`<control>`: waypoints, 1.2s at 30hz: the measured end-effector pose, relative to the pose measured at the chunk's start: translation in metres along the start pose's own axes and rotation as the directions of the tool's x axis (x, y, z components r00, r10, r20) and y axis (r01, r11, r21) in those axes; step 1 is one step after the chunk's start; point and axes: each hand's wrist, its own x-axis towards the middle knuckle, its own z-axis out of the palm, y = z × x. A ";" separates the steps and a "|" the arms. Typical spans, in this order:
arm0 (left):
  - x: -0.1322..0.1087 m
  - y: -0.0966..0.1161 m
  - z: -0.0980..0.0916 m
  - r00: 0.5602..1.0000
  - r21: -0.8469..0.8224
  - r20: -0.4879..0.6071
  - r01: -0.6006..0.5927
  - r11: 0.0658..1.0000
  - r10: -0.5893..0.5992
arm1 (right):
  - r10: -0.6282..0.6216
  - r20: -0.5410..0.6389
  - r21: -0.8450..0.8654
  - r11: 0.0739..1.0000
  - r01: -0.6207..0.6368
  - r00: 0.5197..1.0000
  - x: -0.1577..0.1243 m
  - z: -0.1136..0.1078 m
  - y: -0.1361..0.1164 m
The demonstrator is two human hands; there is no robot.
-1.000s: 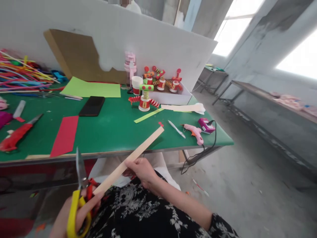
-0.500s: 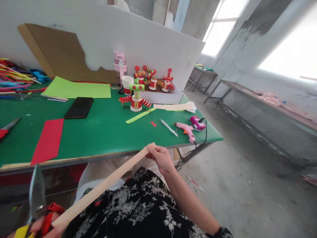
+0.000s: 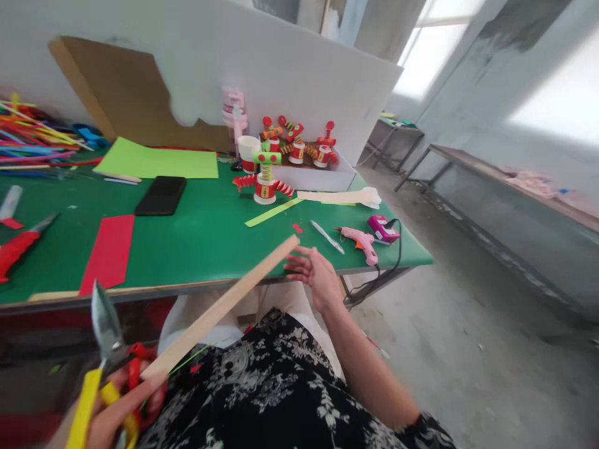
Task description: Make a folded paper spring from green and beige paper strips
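Note:
At the lower left, my left hand point(image 3: 119, 405) is closed around scissors point(image 3: 107, 327) with red and yellow handles, their blades pointing up. The same hand pinches the lower end of a long pale peach paper strip point(image 3: 219, 310), which slants up to the right above my lap. My right hand point(image 3: 318, 277) is by the strip's far end, fingers stretched out and apart. Whether a fingertip touches the strip, I cannot tell. Past it on the green table point(image 3: 206, 243) stands a paper-cup figure point(image 3: 265, 187) with folded red arms and a green head.
A pink glue gun point(image 3: 360, 242), its cable hanging over the edge, and a white pen point(image 3: 327, 237) lie right. Several similar figures stand in a white box point(image 3: 322, 179). Left are a phone point(image 3: 161, 195), red paper point(image 3: 107, 252), green paper point(image 3: 163, 163) and a red-handled tool point(image 3: 19, 249).
My right hand has loosened from the strip's far end and spread its fingers. My left hand has moved up and right with the scissors and strip. The view has shifted slightly.

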 end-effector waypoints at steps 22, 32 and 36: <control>-0.023 0.019 -0.004 0.966 0.660 0.105 -0.246 0.710 0.237 | 0.497 0.273 -0.244 0.864 -0.440 0.824 -0.043 0.067 0.071; -0.052 -0.011 -0.029 0.964 0.670 0.265 -0.168 0.723 -0.022 | 0.471 0.284 -0.264 0.876 -0.404 0.835 -0.046 0.064 0.072; -0.053 0.006 -0.022 0.965 0.772 0.260 -0.198 0.605 -0.016 | 0.456 0.270 -0.304 0.876 -0.374 0.848 -0.045 0.061 0.072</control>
